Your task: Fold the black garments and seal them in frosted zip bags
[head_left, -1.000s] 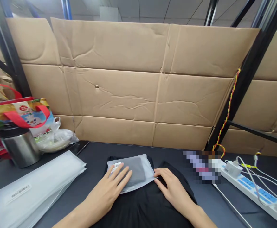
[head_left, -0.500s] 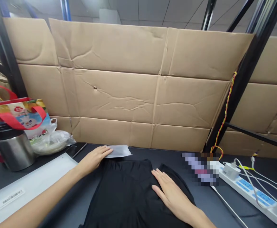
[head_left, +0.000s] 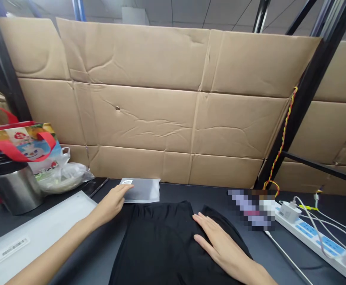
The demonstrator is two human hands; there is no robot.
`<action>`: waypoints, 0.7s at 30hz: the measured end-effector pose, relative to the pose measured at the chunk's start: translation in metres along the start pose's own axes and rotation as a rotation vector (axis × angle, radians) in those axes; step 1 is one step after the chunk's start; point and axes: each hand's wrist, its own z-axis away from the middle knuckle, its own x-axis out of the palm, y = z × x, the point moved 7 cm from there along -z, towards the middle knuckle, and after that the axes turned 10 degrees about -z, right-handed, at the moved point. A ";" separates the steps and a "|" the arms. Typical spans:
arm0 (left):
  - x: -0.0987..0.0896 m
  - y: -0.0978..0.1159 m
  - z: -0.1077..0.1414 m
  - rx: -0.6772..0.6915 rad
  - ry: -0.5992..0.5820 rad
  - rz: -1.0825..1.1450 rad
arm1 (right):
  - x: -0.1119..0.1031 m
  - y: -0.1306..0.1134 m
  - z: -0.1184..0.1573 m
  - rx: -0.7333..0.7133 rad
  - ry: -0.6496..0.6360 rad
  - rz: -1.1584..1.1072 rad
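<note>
Black garment point(head_left: 161, 241) lies spread on the dark table, its gathered waistband toward the back. My right hand point(head_left: 217, 241) rests flat on the garment's right side, fingers stretched out and thumb apart. Just behind the waistband is a small translucent packet point(head_left: 145, 190) with a white label at its left corner. My left hand point(head_left: 110, 204) touches the packet's left edge with an extended index finger; the other fingers are curled beneath and partly hidden. Left of the garment, a large frosted bag point(head_left: 42, 233) with a barcode label lies under my left forearm.
A steel container point(head_left: 15, 186), a colourful bag with red handles point(head_left: 27, 142) and a knotted plastic bag point(head_left: 66, 178) stand at the left. On the right are a power strip point(head_left: 312, 233), white cables and a pixelated object point(head_left: 250, 209). Cardboard point(head_left: 146, 99) walls the back.
The small packet now lies turned and more fully visible, its label showing. My left hand has drawn slightly left and down, its fingers more curled. My right hand is still flat on the garment.
</note>
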 end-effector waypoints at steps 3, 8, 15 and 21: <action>-0.002 0.023 0.007 0.038 0.008 0.042 | -0.015 -0.006 -0.017 -0.060 0.163 -0.015; 0.007 0.040 0.013 0.053 0.023 0.087 | -0.021 -0.015 -0.052 -0.190 0.342 0.026; -0.003 0.044 0.027 0.018 0.063 0.205 | -0.018 -0.017 -0.059 -0.238 0.427 -0.054; -0.005 0.057 0.061 0.113 -0.174 0.326 | -0.024 -0.029 -0.034 -0.350 0.292 -0.113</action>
